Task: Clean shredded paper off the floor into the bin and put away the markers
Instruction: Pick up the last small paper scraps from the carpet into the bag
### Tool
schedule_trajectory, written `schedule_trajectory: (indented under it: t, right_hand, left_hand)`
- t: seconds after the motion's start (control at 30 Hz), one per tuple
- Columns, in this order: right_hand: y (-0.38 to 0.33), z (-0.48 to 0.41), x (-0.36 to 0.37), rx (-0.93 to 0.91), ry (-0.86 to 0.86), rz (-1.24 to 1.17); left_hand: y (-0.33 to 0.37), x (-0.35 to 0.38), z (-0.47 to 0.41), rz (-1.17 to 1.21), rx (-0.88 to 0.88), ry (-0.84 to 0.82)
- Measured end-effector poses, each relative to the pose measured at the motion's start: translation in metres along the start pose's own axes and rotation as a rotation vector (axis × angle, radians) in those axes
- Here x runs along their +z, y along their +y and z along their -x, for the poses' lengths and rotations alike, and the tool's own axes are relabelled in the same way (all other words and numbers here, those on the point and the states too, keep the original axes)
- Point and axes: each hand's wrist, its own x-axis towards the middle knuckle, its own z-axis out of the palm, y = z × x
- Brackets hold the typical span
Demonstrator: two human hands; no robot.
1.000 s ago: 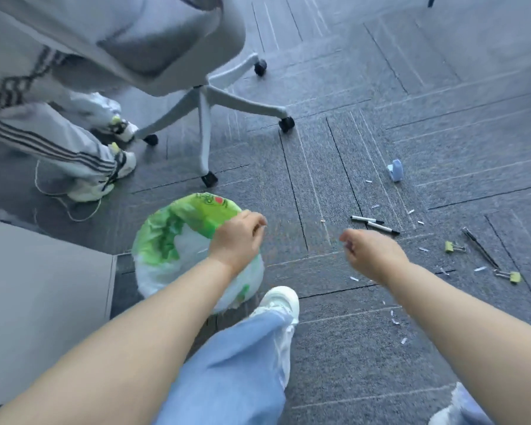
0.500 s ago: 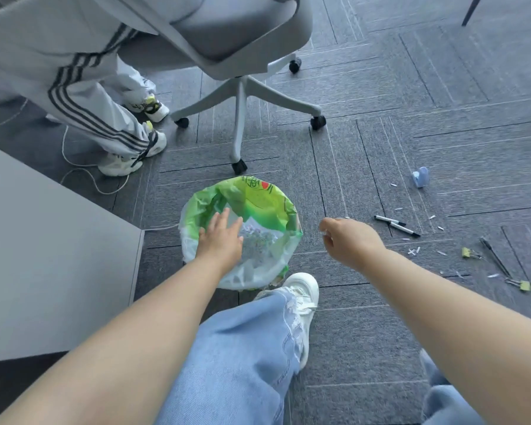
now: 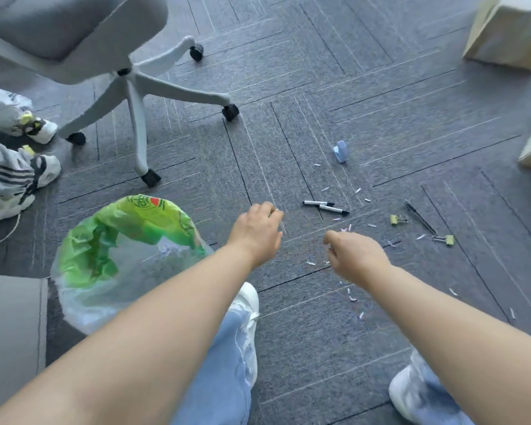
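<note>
The bin (image 3: 141,210), lined with a green and clear bag, stands at lower left with shredded paper inside. My left hand (image 3: 258,231) hovers just right of its rim, fingers loosely bent and apart, holding nothing. My right hand (image 3: 356,256) is curled into a fist above the carpet, with a pale sliver showing at its fingertips. Several bits of shredded paper (image 3: 350,299) lie scattered on the floor below and beyond it. Two black-and-white markers (image 3: 325,206) lie side by side just beyond both hands.
A grey office chair (image 3: 135,118) on castors stands behind the bin, with another person's feet (image 3: 13,179) to its left. A blue stapler-like item (image 3: 341,151), a black pen (image 3: 419,217) and two binder clips (image 3: 397,219) lie at right. Cardboard boxes (image 3: 509,35) are far right, a grey cabinet (image 3: 10,326) near left.
My left hand opened over the bin, then moved right off its rim. My right hand stayed fisted and shifted right, towards the scattered paper. The view swung to the right.
</note>
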Motion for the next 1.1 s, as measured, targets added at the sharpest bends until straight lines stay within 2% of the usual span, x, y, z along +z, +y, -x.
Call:
schedule_trajectory:
  t: [0.17,0.27,0.43,0.57,0.67,0.8,0.93,1.1]
  right_hand:
    - [0.084,-0.016,0.043,0.114,-0.033,-0.071]
    - [0.118,-0.035,0.077,0.120,-0.071,-0.104]
    - [0.149,-0.082,0.121,0.090,-0.075,-0.097]
    - [0.162,-0.115,0.135,0.109,-0.027,-0.149]
    - [0.170,-0.130,0.141,0.072,0.009,-0.172]
    - [0.176,-0.148,0.132,0.077,0.074,-0.199]
    - [0.173,-0.177,0.109,0.045,0.123,-0.197]
    - [0.167,-0.212,0.096,-0.031,0.144,-0.142]
  left_hand:
    - [0.041,0.064,-0.056,0.036,-0.034,-0.161]
    - [0.047,0.108,-0.086,0.078,-0.070,-0.220]
    - [0.030,0.163,-0.141,0.086,-0.175,-0.262]
    - [-0.001,0.188,-0.185,0.114,-0.340,-0.269]
    - [-0.008,0.202,-0.190,0.128,-0.365,-0.306]
    - [0.024,0.219,-0.152,0.208,-0.291,-0.305]
    - [0.056,0.222,-0.134,0.350,-0.110,-0.321]
    - [0.048,0.206,-0.164,0.399,0.067,-0.158]
